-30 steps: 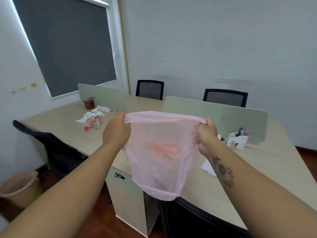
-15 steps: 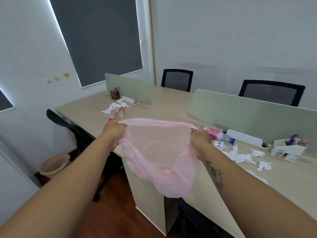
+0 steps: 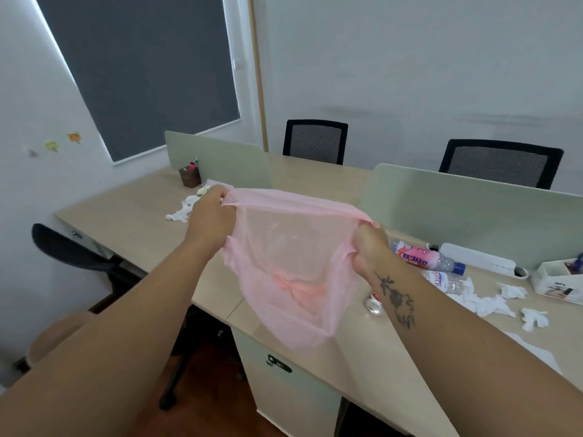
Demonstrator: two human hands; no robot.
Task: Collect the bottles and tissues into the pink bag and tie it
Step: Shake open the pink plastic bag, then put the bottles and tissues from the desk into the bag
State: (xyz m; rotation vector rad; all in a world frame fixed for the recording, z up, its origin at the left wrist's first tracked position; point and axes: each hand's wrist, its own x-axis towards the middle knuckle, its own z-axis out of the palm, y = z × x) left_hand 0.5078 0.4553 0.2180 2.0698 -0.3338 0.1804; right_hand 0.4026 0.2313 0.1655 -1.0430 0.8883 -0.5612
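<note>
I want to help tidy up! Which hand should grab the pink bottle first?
Probably right. The right hand holds the pink bag beside the pink bottle; the left hand grips the bag's other side.

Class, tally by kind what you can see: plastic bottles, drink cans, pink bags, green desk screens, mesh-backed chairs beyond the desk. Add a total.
Plastic bottles: 2
Drink can: 1
Pink bag: 1
Green desk screens: 2
Mesh-backed chairs beyond the desk: 2
Total: 8
</note>
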